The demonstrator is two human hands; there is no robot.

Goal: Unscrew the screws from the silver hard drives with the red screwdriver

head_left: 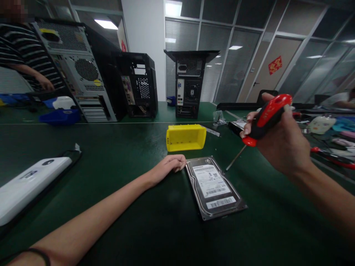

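Note:
A hard drive (212,184) with white labels lies label side up on the green tabletop in front of me. My left hand (174,163) rests at its far left corner, fingers curled closed against the edge; the fingertips are partly hidden. Wrapped in my right hand (287,144) is a red and black screwdriver (270,114), held tilted with its shaft pointing down and left. The tip appears close to the drive's right edge; whether it touches is hard to tell. A yellow bin (186,138) lies just beyond the drive, its opening facing me, with a few tiny bits inside.
Computer cases (191,85) stand along the back. A white device (33,184) lies at left, near a blue bin (59,116). Another red-handled tool (332,157) and assorted parts are at right. A person in a striped shirt (30,55) stands at far left.

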